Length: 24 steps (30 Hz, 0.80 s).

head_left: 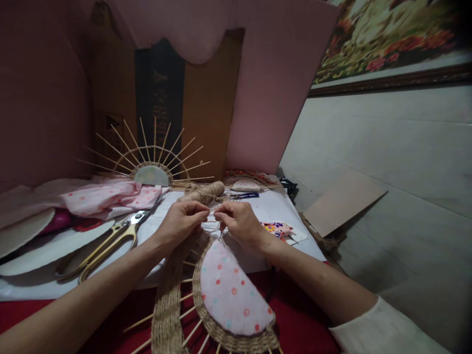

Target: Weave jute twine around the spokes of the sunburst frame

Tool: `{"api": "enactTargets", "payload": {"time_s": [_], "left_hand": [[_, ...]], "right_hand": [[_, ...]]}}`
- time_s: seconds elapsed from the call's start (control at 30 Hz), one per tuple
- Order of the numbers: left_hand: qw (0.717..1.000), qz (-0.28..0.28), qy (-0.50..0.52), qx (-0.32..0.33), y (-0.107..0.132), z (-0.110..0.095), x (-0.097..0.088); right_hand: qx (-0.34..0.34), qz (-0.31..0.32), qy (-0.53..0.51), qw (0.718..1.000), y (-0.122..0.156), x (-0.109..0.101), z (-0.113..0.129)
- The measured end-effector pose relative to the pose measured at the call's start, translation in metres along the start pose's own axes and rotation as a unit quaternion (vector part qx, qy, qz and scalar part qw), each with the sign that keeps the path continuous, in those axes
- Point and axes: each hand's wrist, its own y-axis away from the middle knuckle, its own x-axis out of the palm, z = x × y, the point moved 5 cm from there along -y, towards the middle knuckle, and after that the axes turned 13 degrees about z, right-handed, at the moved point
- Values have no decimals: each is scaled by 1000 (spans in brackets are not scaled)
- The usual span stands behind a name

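Fan [223, 295] below left hand [184, 220] and right hand [241, 223], both pinched on cord [220, 233]; seemingly tying; calls for even tension.

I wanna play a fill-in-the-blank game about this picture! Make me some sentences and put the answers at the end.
1. The scissors lie to the ____ of the twine roll.
2. The left hand and right hand are near a flowered panel with a shape called a semi____.
3. The cloth at the table's front edge is coloured ____.

Missing words: left; circle; red.
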Motion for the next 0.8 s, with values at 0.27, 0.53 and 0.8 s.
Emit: {"api": "enactTargets", "payload": {"time_s": [0.27,0.53,0.8], "left_hand": [[998,-10,-57,33,3,-5,1],[991,-3,-110,82,3,-9,1],[986,-5,-146,85,3,-10,-2]], "right_hand": [[-25,-2,29,999,-2,0,4],[-13,-16,41,999,-3,-1,5],[-31,27,73,996,-6,1,8]]}}
